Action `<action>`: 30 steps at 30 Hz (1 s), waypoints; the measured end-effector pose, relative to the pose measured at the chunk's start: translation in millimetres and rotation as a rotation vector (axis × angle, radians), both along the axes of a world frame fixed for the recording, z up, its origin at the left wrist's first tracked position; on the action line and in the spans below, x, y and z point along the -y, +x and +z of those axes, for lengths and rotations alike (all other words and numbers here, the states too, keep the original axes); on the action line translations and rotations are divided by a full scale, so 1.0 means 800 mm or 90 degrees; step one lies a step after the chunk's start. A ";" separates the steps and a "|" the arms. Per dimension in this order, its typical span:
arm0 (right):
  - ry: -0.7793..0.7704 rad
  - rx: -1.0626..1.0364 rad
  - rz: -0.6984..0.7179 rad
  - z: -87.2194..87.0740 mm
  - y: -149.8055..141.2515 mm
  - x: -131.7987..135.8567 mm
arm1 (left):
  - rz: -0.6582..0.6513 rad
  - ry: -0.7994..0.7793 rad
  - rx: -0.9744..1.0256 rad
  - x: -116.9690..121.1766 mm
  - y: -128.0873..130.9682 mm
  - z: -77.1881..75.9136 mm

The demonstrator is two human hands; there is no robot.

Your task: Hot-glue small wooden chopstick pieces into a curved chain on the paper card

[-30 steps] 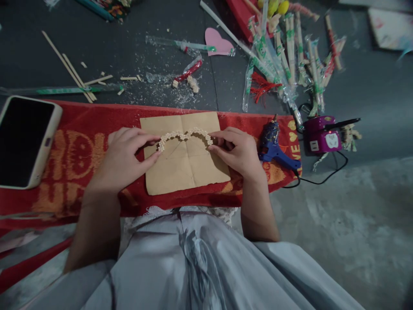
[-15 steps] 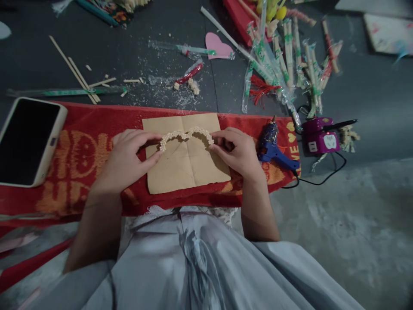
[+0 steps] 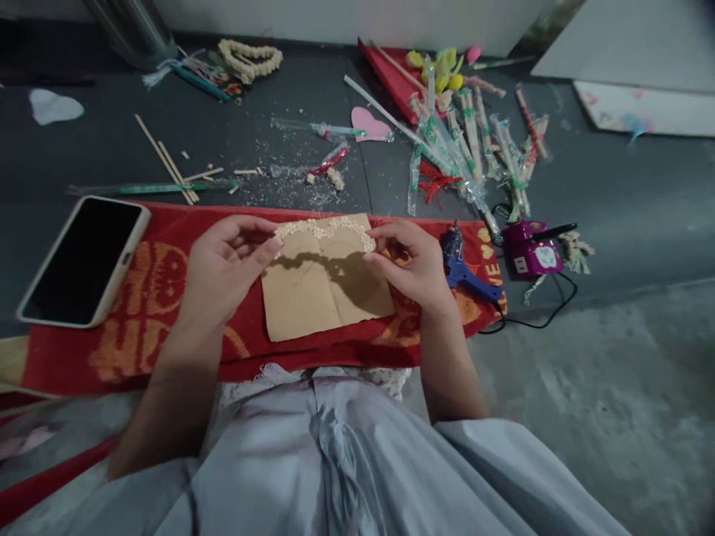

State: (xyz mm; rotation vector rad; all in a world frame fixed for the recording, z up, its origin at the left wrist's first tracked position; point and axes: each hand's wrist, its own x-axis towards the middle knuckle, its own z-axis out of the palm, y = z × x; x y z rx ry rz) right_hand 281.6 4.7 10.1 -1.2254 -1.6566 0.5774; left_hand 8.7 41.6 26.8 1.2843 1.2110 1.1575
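A cream, double-arched strip of small clustered pieces [image 3: 321, 229] is held at both ends, shaped like the top of a heart. My left hand [image 3: 232, 264] pinches its left end between thumb and fingers. At the other end, my right hand [image 3: 410, 260] grips it the same way. The strip hangs above a creased brown sheet of paper [image 3: 302, 298] and casts a shadow on it. Faint pencil lines show on the paper, which lies on a red towel [image 3: 167, 357]. To the right of my right hand rests a blue glue gun [image 3: 466, 275].
A smartphone [image 3: 86, 260] lies at the left. Behind the towel are loose chopsticks [image 3: 167, 164], a pink paper heart [image 3: 372, 125] and wrapped chopsticks [image 3: 474, 141]. A purple power socket [image 3: 530, 249] with a cord stands at the right. A cream heart-shaped frame [image 3: 251, 63] sits farther back.
Both hands have lifted the strip off the paper, and its shadow now falls lower on the sheet. The view has tilted up, showing more of the table's back.
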 end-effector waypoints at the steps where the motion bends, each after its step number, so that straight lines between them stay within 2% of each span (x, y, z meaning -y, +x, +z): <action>1: -0.002 -0.007 0.004 0.002 -0.001 -0.002 | 0.018 -0.011 0.030 -0.002 0.003 0.003; 6: -0.062 -0.079 0.049 0.009 0.000 -0.018 | 0.070 -0.083 0.173 -0.006 0.012 0.015; 13: -0.164 -0.096 0.102 0.016 -0.012 -0.056 | 0.097 -0.068 0.199 -0.007 0.012 0.012; 18: -0.192 -0.094 0.197 0.026 -0.033 -0.078 | 0.073 0.008 0.135 -0.003 0.010 0.009; 22: -0.203 -0.117 0.238 0.023 -0.040 -0.087 | 0.056 0.040 0.056 0.001 0.009 0.009; 25: -0.202 -0.129 0.244 0.018 -0.041 -0.089 | 0.057 0.028 0.057 -0.002 0.009 0.007; 30: -0.196 -0.102 0.230 0.022 -0.044 -0.087 | -0.003 -0.030 -0.020 -0.014 0.009 0.005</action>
